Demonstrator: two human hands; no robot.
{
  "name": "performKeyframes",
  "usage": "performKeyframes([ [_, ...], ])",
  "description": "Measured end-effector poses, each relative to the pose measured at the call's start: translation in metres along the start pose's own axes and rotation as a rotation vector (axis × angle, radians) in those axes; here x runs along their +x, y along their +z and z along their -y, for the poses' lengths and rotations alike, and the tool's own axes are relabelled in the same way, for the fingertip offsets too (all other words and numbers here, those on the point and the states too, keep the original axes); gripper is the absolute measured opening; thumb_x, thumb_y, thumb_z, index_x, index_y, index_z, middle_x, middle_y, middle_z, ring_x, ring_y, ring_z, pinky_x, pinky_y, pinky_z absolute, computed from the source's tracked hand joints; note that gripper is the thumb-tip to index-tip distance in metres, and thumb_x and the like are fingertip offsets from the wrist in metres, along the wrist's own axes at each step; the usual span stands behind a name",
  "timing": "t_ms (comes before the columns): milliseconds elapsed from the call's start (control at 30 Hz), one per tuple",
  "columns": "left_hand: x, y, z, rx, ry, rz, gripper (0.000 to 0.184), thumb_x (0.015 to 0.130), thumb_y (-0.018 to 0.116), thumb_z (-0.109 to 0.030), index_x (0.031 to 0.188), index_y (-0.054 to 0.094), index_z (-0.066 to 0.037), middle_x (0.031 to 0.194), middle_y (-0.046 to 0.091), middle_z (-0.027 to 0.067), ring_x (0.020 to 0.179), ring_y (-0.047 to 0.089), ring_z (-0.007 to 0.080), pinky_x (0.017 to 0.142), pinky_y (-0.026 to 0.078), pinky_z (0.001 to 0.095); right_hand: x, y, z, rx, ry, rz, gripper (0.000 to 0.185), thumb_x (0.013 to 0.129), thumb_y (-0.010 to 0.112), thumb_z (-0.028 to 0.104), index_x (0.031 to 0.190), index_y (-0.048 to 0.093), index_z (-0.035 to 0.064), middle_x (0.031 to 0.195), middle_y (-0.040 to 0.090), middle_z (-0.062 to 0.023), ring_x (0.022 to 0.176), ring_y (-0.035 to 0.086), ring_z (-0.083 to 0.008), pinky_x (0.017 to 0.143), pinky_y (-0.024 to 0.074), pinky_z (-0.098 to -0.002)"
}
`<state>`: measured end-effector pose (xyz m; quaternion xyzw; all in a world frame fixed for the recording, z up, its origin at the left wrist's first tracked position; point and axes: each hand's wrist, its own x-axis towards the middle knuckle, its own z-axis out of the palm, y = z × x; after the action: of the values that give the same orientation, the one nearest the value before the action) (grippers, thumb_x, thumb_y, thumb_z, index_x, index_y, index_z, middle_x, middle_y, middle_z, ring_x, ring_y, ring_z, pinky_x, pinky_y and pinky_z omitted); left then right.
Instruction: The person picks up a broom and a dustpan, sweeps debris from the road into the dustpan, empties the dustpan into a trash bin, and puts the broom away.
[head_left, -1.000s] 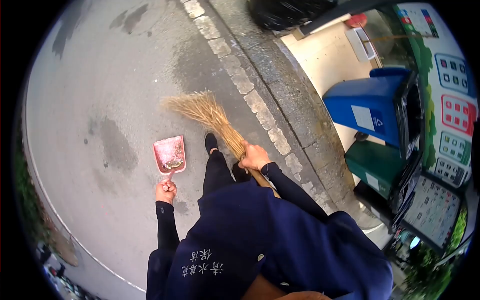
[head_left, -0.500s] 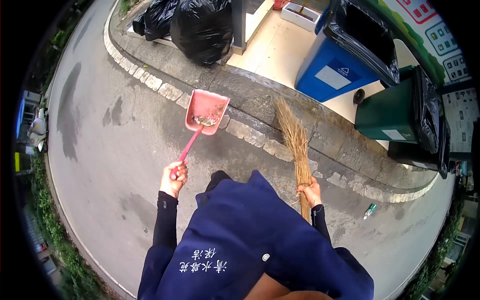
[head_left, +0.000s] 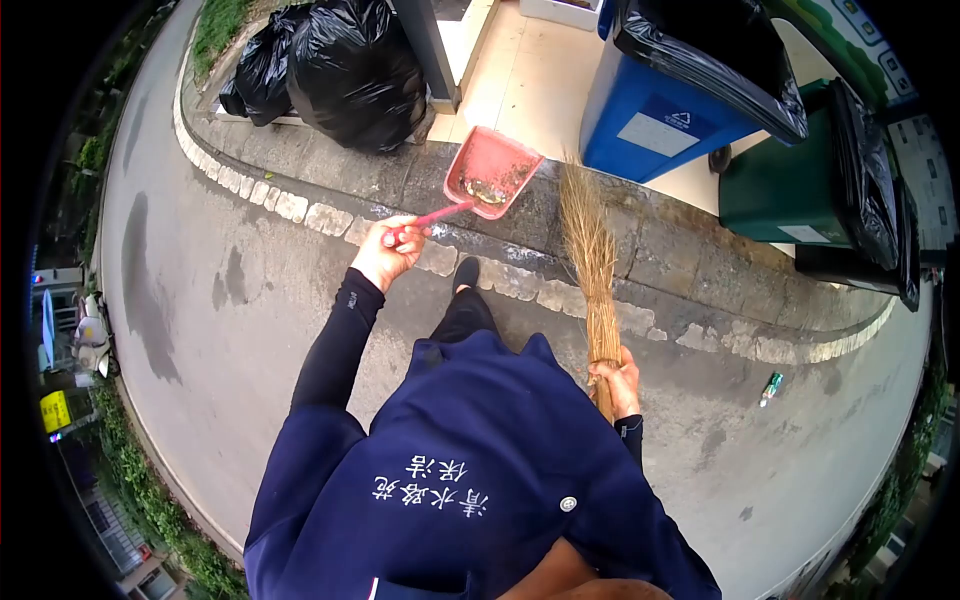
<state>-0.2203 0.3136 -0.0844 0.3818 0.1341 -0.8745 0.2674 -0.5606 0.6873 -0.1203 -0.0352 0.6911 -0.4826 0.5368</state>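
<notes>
My left hand (head_left: 388,252) is closed around the handle of a pink dustpan (head_left: 492,165). The pan is stretched out ahead of me over the kerb, and some dark dirt and bits of litter lie in it. On the other side, my right hand (head_left: 620,383) grips the lower end of a straw broom (head_left: 592,250). Its bristles point away from me, toward the blue bin (head_left: 640,110); whether the tips touch the ground I cannot tell. A small gap separates the dustpan from the broom.
Full black rubbish bags (head_left: 355,75) sit by a grey post (head_left: 428,50) at the upper left. A green bin (head_left: 775,195) stands right of the blue one. The stone kerb (head_left: 540,290) crosses ahead. A small green-and-white piece of litter (head_left: 771,388) lies on the road.
My left hand has swung the dustpan forward and to the right, nearer the broom and the bins. One foot now shows near the kerb. The broom remains in my right hand.
</notes>
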Motion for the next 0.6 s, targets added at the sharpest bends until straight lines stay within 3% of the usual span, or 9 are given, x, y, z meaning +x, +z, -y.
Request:
performKeyframes([
  [33, 0.022, 0.001, -0.017, 0.010, -0.007, -0.006, 0.042, 0.093, 0.055, -0.004, 0.119, 0.038, 0.024, 0.062, 0.042, -0.0009, 0.047, 0.040, 0.0072, 0.042, 0.029, 0.0223, 0.010, 0.021, 0.010, -0.002, 0.009, 0.010, 0.049, 0.070, 0.072, 0.000, 0.115, 0.055, 0.0046, 0.083, 0.064, -0.0079, 0.055, 0.061, -0.0201, 0.042, 0.0493, -0.0331],
  [100, 0.063, 0.000, -0.052, 0.133, -0.023, -0.013, 0.037, 0.091, 0.055, -0.002, 0.114, 0.041, 0.024, 0.062, 0.041, -0.0013, 0.048, 0.041, 0.0074, 0.043, 0.029, 0.0215, 0.035, 0.067, 0.032, -0.024, 0.003, -0.019, 0.050, 0.069, 0.072, -0.001, 0.116, 0.055, 0.0055, 0.083, 0.064, -0.0067, 0.056, 0.061, -0.0196, 0.044, 0.0491, -0.0333],
  [200, 0.094, 0.018, -0.090, 0.183, -0.047, -0.037, 0.014, 0.089, 0.056, -0.001, 0.092, 0.046, 0.008, 0.062, 0.041, -0.0010, 0.049, 0.041, 0.0075, 0.043, 0.029, 0.0212, 0.071, 0.135, 0.077, 0.028, -0.053, -0.025, 0.050, 0.069, 0.072, -0.001, 0.116, 0.055, 0.0055, 0.082, 0.064, -0.0064, 0.056, 0.061, -0.0197, 0.044, 0.0496, -0.0332],
  [267, 0.111, 0.030, -0.119, 0.176, -0.094, -0.035, 0.020, 0.088, 0.055, -0.002, 0.077, 0.039, -0.007, 0.063, 0.042, -0.0009, 0.049, 0.041, 0.0078, 0.042, 0.029, 0.0214, 0.091, 0.177, 0.120, -0.019, -0.018, -0.027, 0.050, 0.069, 0.073, -0.001, 0.115, 0.055, 0.0049, 0.082, 0.064, -0.0062, 0.055, 0.061, -0.0195, 0.042, 0.0502, -0.0331],
  [400, 0.143, 0.075, -0.168, 0.165, -0.116, -0.026, 0.022, 0.087, 0.057, -0.002, 0.073, 0.040, -0.008, 0.065, 0.041, 0.0008, 0.051, 0.042, 0.0081, 0.045, 0.030, 0.0223, 0.167, 0.245, 0.208, -0.100, -0.139, 0.048, 0.055, 0.069, 0.070, -0.006, 0.121, 0.056, 0.0034, 0.081, 0.066, -0.0066, 0.057, 0.064, -0.0190, 0.043, 0.0518, -0.0331],
  [567, 0.199, 0.138, -0.206, 0.154, -0.115, -0.028, 0.015, 0.087, 0.059, -0.002, 0.082, 0.044, -0.004, 0.065, 0.042, 0.0003, 0.052, 0.044, 0.0082, 0.045, 0.030, 0.0224, 0.315, 0.318, 0.325, -0.210, -0.273, 0.106, 0.061, 0.065, 0.072, -0.001, 0.124, 0.057, 0.0007, 0.086, 0.069, -0.0071, 0.066, 0.067, -0.0194, 0.060, 0.0555, -0.0327],
  [600, 0.209, 0.151, -0.213, 0.137, -0.120, -0.038, 0.015, 0.087, 0.059, -0.003, 0.082, 0.045, -0.003, 0.064, 0.042, 0.0000, 0.052, 0.044, 0.0083, 0.045, 0.030, 0.0225, 0.359, 0.329, 0.340, -0.296, -0.379, 0.068, 0.064, 0.063, 0.073, 0.002, 0.125, 0.058, 0.0018, 0.089, 0.070, -0.0077, 0.069, 0.068, -0.0194, 0.064, 0.0559, -0.0329],
])
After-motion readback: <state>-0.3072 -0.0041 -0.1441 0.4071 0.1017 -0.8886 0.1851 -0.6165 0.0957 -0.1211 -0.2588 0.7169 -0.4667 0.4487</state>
